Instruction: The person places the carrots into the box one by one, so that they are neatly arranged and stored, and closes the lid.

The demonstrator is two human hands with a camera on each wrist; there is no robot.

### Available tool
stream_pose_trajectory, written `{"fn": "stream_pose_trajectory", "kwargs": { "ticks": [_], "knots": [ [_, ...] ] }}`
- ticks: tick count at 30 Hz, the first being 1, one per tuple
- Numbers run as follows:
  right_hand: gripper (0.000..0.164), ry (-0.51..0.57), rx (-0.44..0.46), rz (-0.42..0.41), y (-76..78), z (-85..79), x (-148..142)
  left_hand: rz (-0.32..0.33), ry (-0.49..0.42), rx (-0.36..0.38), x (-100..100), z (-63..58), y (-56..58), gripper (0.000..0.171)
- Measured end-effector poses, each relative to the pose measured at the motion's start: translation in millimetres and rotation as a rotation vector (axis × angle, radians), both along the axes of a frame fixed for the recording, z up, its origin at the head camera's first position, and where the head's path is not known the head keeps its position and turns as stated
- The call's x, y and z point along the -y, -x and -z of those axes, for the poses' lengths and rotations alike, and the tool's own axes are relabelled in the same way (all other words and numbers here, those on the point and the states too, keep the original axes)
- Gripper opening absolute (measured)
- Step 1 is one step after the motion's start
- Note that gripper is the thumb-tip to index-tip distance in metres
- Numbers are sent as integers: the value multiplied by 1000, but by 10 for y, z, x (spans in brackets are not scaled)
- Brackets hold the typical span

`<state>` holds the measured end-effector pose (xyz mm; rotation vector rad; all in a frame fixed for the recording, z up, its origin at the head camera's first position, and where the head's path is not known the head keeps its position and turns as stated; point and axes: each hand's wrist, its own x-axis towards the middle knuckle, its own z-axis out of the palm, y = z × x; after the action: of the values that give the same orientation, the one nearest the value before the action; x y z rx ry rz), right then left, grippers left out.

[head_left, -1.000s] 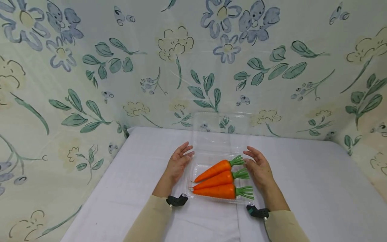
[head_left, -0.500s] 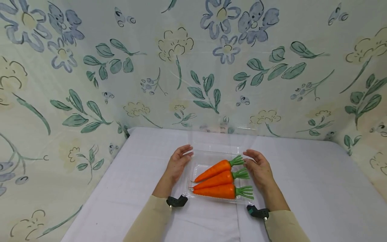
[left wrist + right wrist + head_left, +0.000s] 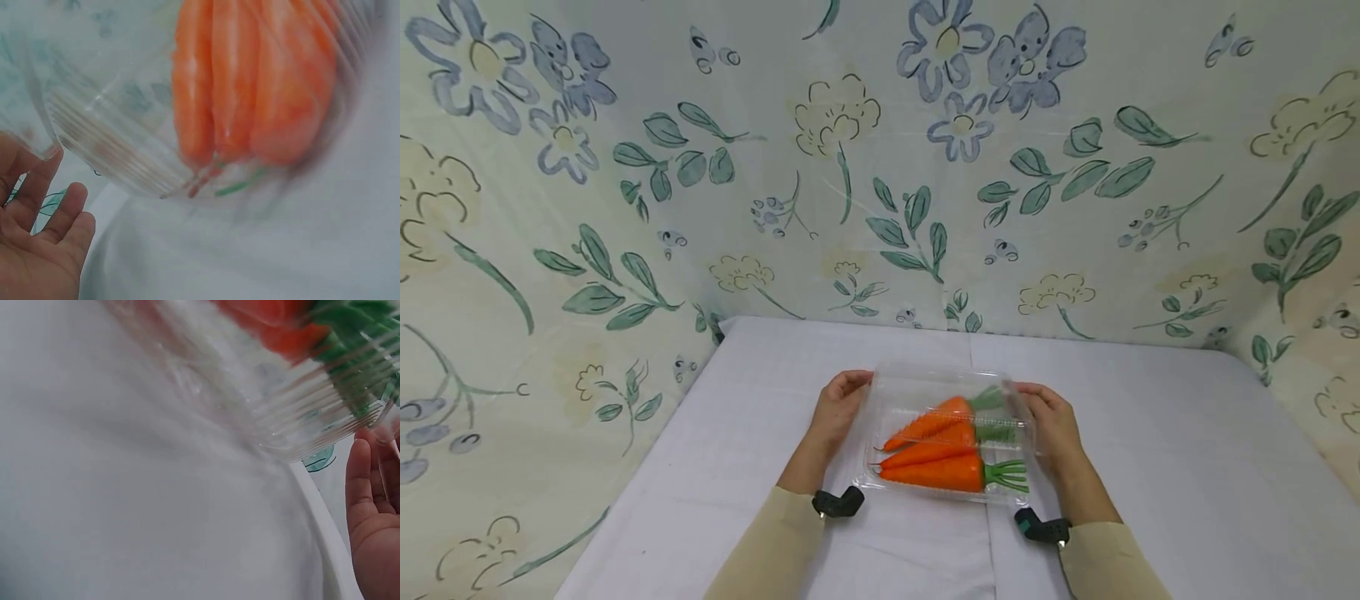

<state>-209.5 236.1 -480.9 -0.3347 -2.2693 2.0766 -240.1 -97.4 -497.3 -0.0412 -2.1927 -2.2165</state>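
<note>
A clear plastic clamshell box stands on the cloth with three orange carrots inside, green tops to the right. Its see-through lid leans forward over the back part of the carrots, its free edge raised. At the back left corner my left hand touches the lid's side with its fingertips. My right hand reaches the opposite corner the same way. In the left wrist view, the left fingers lie at a plastic corner. The right wrist view shows the right fingers beside the ribbed plastic; their tips are partly hidden.
A white cloth covers the table under the box. Behind and on both sides rises a flower-printed curtain. Black straps sit around both wrists at the sleeve ends.
The lid has swung from upright behind the box to forward over the carrots. Both hands have moved slightly at the back corners, their fingers bent inward more. The carrots have stayed in place.
</note>
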Motion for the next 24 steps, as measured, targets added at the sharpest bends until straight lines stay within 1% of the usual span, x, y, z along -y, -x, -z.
{"fn": "stream_pose_trajectory", "kwargs": {
  "ticks": [3, 5, 7, 10, 13, 17, 19, 22, 24],
  "knots": [
    [31, 68, -49, -56, -37, -19, -22, -1, 72, 28, 29, -31, -42, 30],
    [35, 81, -67, -96, -64, -42, -29, 15, 97, 50, 52, -65, -86, 34],
    [40, 6, -53, -118, -98, -76, -35, 41, 128, 60, 73, -104, -138, 37],
    [45, -201, -8, -151, -164, -137, -47, 83, 183, 56, 99, -163, -212, 41],
    [46, -339, 2, -188, -242, -204, -60, 105, 274, 48, 125, -209, -269, 44],
    [46, -410, -21, -233, -372, -291, -56, 118, 389, 72, 180, -276, -358, 46],
    [48, -449, -4, -261, -460, -339, -48, 143, 409, 105, 218, -315, -419, 48],
    [55, -473, 73, -324, -618, -413, -47, 219, 411, 162, 277, -384, -534, 52],
    [58, -457, 136, -359, -719, -463, -54, 283, 408, 215, 313, -442, -623, 54]
  ]
}}
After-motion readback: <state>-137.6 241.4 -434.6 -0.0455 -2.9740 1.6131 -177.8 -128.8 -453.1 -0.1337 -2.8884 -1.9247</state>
